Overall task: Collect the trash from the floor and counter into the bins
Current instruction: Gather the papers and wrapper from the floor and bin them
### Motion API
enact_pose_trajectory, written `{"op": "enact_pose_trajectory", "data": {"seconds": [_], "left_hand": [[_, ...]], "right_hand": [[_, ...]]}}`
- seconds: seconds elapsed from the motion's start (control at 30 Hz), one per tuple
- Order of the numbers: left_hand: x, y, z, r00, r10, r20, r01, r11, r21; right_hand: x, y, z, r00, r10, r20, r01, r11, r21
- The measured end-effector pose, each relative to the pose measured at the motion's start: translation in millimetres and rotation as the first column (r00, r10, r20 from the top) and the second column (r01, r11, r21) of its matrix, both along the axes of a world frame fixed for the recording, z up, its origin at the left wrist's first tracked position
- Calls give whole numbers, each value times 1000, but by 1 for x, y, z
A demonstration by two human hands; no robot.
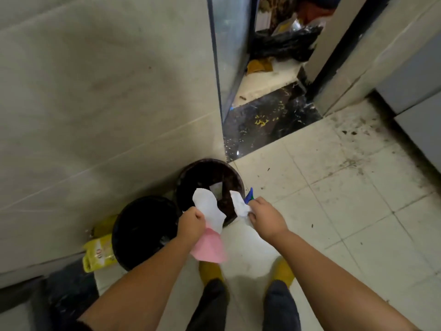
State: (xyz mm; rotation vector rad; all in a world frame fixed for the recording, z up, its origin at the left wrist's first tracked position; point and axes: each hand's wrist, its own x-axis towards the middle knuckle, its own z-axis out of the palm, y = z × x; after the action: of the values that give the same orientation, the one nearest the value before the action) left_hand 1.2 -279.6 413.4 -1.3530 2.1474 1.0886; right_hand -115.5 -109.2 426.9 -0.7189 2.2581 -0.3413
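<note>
Two dark round bins stand against the tiled wall: a brown bin (210,170) farther off and a black bin (140,230) nearer on the left. My left hand (192,223) is closed on a white paper (207,206) and a pink sheet (210,247), held at the near rim of the brown bin. My right hand (265,215) grips another white scrap (239,204) together with a blue-green piece (249,195) just right of that bin. Some white paper lies inside the brown bin.
A yellow packet (99,253) lies on the floor left of the black bin. Ahead, a dark threshold (269,120) strewn with yellow bits leads through a doorway to black bags (284,44) and cardboard. Dirt specks dot the white floor tiles (358,187) on the right. My yellow shoes (282,271) are below.
</note>
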Motion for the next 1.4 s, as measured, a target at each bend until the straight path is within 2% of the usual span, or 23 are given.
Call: {"op": "enact_pose_trajectory", "data": {"seconds": [0.17, 0.43, 0.53, 0.6, 0.7, 0.83, 0.93, 1.03, 1.13, 1.27, 1.4], "left_hand": [[-12, -35, -66, 998, 55, -4, -55, 997, 59], [-25, -62, -239, 980, 200, -14, -197, 976, 96], [-23, -73, -267, 976, 216, -20, -213, 970, 114], [-25, -74, -261, 976, 216, -23, -212, 970, 120], [-28, -72, -221, 975, 222, -22, -217, 965, 146], [-37, -69, -127, 991, 135, 16, -136, 981, 137], [-47, -61, -38, 999, -37, 11, 36, 994, 106], [-59, -47, 53, 960, -278, -23, 279, 959, 45], [-71, -29, 128, 863, -504, -43, 502, 863, -47], [-85, -2, 191, 701, -713, -34, 698, 694, -177], [-98, 30, 234, 465, -885, 32, 854, 439, -279]], "right_hand": [[9, -66, -63, 1000, -25, 18, 25, 999, -33], [19, -109, -248, 982, -165, 95, 167, 986, -17], [21, -108, -275, 964, -225, 142, 226, 974, 11], [20, -104, -271, 964, -234, 126, 233, 972, 17], [12, -96, -235, 970, -223, 98, 223, 975, 12], [-1, -82, -143, 973, -215, 81, 217, 976, -6], [-8, -65, -55, 971, -231, 65, 231, 973, 3], [-13, -45, 29, 975, -221, 23, 220, 975, 32], [-18, -25, 102, 976, -217, -29, 219, 975, 44], [-17, 4, 169, 960, -257, -109, 265, 962, 67], [-3, 40, 211, 943, -290, -163, 316, 934, 168]]}}
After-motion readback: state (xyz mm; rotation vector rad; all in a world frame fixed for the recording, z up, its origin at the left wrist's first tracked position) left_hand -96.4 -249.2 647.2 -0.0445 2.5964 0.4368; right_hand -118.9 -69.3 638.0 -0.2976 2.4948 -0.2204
